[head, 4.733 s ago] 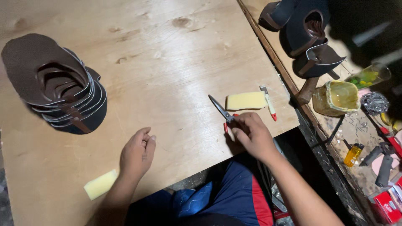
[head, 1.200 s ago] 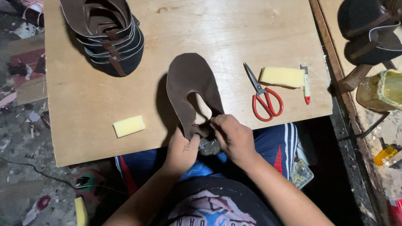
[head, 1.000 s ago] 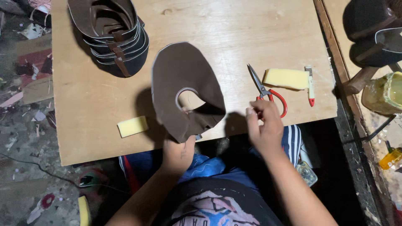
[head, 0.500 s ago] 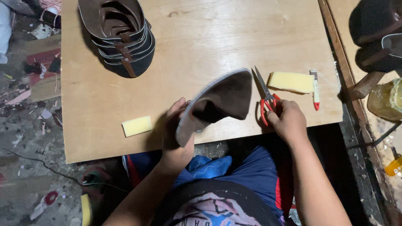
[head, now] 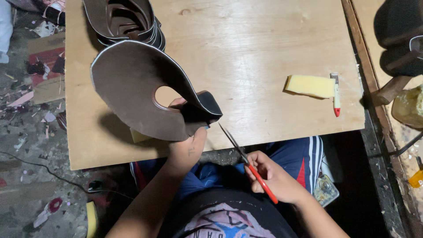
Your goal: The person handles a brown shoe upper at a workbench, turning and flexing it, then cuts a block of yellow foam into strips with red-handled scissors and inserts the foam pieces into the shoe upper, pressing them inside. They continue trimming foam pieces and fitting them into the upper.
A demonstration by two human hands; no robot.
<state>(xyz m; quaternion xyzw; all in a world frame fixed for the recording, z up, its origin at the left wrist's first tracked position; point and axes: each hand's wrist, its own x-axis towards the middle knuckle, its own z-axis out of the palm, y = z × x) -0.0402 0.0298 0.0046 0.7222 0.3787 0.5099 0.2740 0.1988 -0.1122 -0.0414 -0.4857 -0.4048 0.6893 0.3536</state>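
Note:
My left hand (head: 188, 145) grips a dark brown leather shoe upper (head: 132, 90) by its lower end and holds it lifted above the front edge of the wooden board (head: 246, 53). The piece has a pale edge line and a rounded cutout. My right hand (head: 273, 176) holds red-handled scissors (head: 244, 156) below the board's front edge. Their blade tips point up toward the lower right corner of the leather piece and lie just short of it.
A stack of similar brown uppers (head: 125, 20) lies at the board's far left. A yellow sponge block (head: 310, 86) and a white pen with a red tip (head: 336, 94) lie on the right. Dark shoes (head: 398, 39) stand on the bench at right. Scraps litter the floor at left.
My right hand has picked the scissors off the board and brought them down toward me. My left hand has raised and turned the leather piece so that its inner face shows.

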